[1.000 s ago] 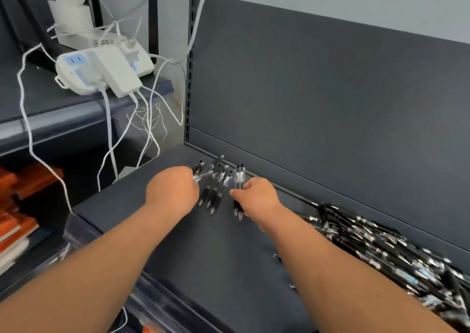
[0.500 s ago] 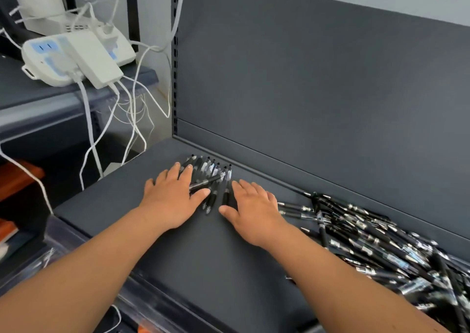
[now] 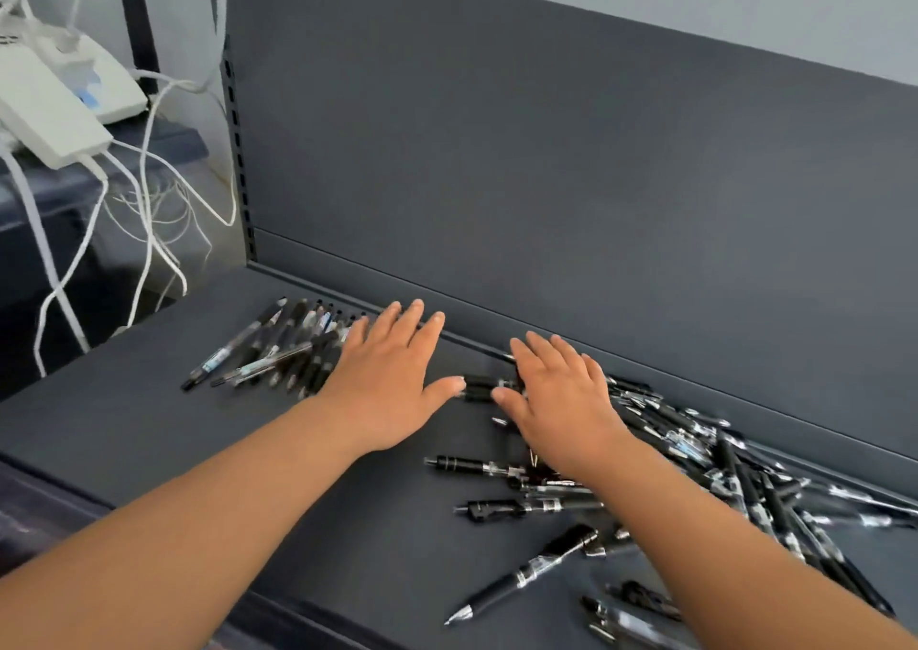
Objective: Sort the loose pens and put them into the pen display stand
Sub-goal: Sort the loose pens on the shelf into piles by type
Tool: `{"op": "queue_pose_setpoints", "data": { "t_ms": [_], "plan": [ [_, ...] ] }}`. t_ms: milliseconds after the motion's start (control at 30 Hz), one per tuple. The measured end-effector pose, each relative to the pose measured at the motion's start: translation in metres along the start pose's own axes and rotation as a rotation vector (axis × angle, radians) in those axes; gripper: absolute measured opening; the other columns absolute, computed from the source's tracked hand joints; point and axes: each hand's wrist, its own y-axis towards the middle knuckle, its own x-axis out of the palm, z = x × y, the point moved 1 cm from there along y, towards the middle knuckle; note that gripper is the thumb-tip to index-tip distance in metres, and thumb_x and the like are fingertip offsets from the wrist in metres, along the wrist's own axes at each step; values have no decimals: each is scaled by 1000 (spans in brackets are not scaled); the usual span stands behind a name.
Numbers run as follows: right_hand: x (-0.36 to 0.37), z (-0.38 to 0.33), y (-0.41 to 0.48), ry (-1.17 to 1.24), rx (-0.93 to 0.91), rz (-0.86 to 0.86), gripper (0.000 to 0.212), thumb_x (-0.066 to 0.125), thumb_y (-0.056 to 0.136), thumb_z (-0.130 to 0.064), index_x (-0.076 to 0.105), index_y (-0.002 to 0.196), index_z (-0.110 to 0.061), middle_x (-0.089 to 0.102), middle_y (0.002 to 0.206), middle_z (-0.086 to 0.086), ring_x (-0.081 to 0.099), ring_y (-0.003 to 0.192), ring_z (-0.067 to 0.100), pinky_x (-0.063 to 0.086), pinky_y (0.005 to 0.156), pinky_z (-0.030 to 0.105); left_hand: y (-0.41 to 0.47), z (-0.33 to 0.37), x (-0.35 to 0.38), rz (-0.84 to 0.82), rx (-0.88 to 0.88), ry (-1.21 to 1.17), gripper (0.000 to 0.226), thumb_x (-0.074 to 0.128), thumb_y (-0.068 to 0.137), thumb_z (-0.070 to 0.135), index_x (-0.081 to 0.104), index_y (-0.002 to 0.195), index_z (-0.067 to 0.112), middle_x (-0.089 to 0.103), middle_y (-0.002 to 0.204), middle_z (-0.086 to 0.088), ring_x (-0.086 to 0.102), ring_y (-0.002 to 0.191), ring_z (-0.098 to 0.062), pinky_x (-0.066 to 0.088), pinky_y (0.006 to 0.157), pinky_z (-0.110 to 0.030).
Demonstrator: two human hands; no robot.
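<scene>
Pens (image 3: pixel 720 465) lie heaped at the lower right of the shelf (image 3: pixel 124 431). The right hand (image 3: pixel 561 401) lies flat on the heap's left edge, fingers straight, gripping nothing. The left hand (image 3: pixel 392 381), also flat and spread, touches the right end of a tidy row (image 3: pixel 283 346) at centre left. One pen (image 3: pixel 479 387) lies between the thumbs.

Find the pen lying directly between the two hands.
The black pen lying crosswise between the thumbs of the left hand and right hand; the rest lie in the tidy row or the loose heap.
</scene>
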Motion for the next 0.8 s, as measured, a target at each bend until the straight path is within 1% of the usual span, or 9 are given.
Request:
{"op": "queue_pose_setpoints", "data": {
  "t_ms": [100,167,300,400,467,567,633,700,800],
  "plan": [
    [2,37,-10,-7,100,5,60,28,99,-48,15,151,-20,10,160,0,5,147,23,8,118,43,9,32,9,-56,58,-28,74,22,94,62,-3,152,23,-8,160,-1,-8,147,-20,0,119,-44],
    [6,55,-15,1,141,-8,55,31,100,-43,21,149,-19,17,158,1,13,146,23,14,117,41,14,52,15,-98,80,-58,74,22,94,61,0,152,21,-6,160,-2,-6,147,-19,1,119,-42],
    [13,75,-27,69,121,6,47,43,99,-29,34,144,-20,38,149,1,34,136,24,27,112,36,21,82,27,-168,67,-70,77,23,93,64,10,152,15,3,160,-5,-1,147,-21,5,119,-41],
    [15,83,-34,159,103,76,43,50,97,-23,44,140,-21,51,139,0,39,131,21,33,106,29,23,93,35,-197,23,-56,77,32,91,64,23,149,13,15,159,-6,9,146,-24,12,118,-42],
    [15,87,-38,201,105,119,42,53,95,-23,49,137,-22,55,135,-2,41,130,19,35,103,27,23,96,36,-177,7,-81,63,39,93,54,36,141,13,31,152,-6,21,142,-25,19,114,-41],
    [16,92,-42,213,92,157,36,52,96,-20,54,132,-20,60,128,-1,44,126,18,39,99,26,24,98,33,-145,4,-146,34,39,92,32,51,120,16,50,128,-1,39,127,-23,30,106,-38],
    [15,94,-44,212,80,179,33,49,97,-18,57,129,-19,63,124,0,47,123,17,41,96,25,24,99,32,-118,-14,-162,35,38,92,27,53,122,18,52,125,2,44,121,-20,31,103,-37],
    [14,94,-44,235,85,191,31,49,97,-19,58,127,-20,64,122,0,50,120,16,41,94,23,25,99,34,-97,-32,-158,37,41,93,32,51,126,21,52,128,3,45,119,-19,31,103,-37],
    [10,95,-46,285,136,207,27,48,98,-22,60,122,-20,68,107,2,60,99,18,41,75,23,25,98,36,-79,-62,-162,41,49,93,42,49,129,23,53,128,4,46,120,-19,33,102,-38]
  ]
}}
